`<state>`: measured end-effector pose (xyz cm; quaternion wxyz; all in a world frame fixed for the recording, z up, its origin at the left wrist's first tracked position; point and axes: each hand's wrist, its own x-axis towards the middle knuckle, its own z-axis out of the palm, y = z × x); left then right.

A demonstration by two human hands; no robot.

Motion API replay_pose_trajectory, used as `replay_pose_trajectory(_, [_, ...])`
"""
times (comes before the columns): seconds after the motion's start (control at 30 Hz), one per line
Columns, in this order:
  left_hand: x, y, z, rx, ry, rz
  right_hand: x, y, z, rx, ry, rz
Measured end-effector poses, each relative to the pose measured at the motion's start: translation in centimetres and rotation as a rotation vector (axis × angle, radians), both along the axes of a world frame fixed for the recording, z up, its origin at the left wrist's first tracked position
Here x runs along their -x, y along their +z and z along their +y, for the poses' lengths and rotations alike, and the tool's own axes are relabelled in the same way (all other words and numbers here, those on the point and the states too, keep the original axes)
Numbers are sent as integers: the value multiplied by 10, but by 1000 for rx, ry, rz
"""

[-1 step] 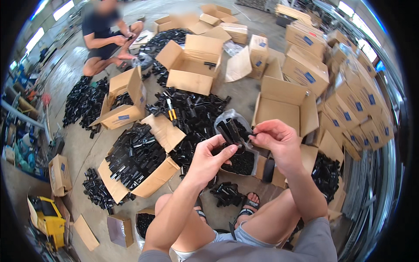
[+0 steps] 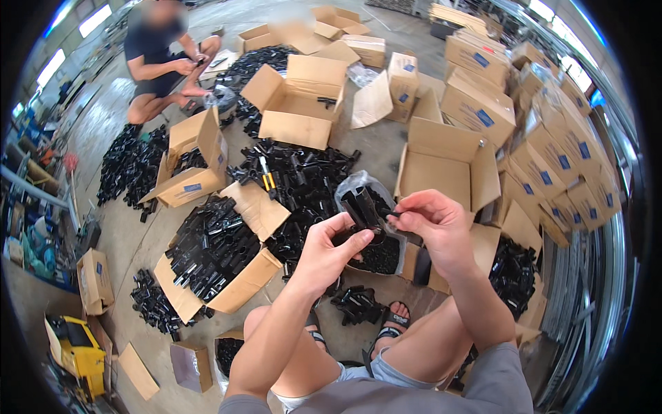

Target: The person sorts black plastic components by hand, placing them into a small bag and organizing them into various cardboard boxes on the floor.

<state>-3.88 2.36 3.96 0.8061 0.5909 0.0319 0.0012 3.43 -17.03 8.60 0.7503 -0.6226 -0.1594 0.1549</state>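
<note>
My left hand [image 2: 336, 250] is closed around a glossy black tube-shaped fitting [image 2: 361, 209], held upright above the middle of the work area. Close on its right, my right hand [image 2: 436, 222] pinches a small black piece [image 2: 394, 213] between thumb and fingertips. That piece is too small to name exactly, and I cannot tell whether it touches the fitting. Beneath my hands, a lined box of small black parts [image 2: 380, 257] is partly covered by them. A large heap of black fittings [image 2: 310, 181] spreads just beyond, with a yellow-handled tool [image 2: 268, 181] lying on it.
An open carton [image 2: 436, 176] stands to the right, another carton [image 2: 296, 130] farther ahead. Filled cartons [image 2: 545, 165] are stacked at right beside metal profiles [image 2: 576, 324]. A box of fittings [image 2: 241, 283] sits at left. Another person [image 2: 155, 62] crouches at far left, handling a small item.
The view has shifted very slightly, so the surroundings appear a little farther left. Both hands keep the same hold on the fitting and the small piece.
</note>
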Motion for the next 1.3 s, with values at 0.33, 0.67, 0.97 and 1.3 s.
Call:
replay_pose_trajectory(0.33, [14, -2, -9, -30, -109, -50, 23, -18, -8, -57, -155, -146])
replay_pose_trajectory(0.67, [7, -7, -20, -128, -137, -88, 24, -26, -10, 18, -166, -184])
replay_pose_trajectory(0.97, [1, -10, -26, -112, -144, -88, 23, -31, -17, 263, -281, -479])
replay_pose_trajectory(1.3, [-5, -18, -29, -83, -117, -28, 25, -35, -12, 238, -314, -363])
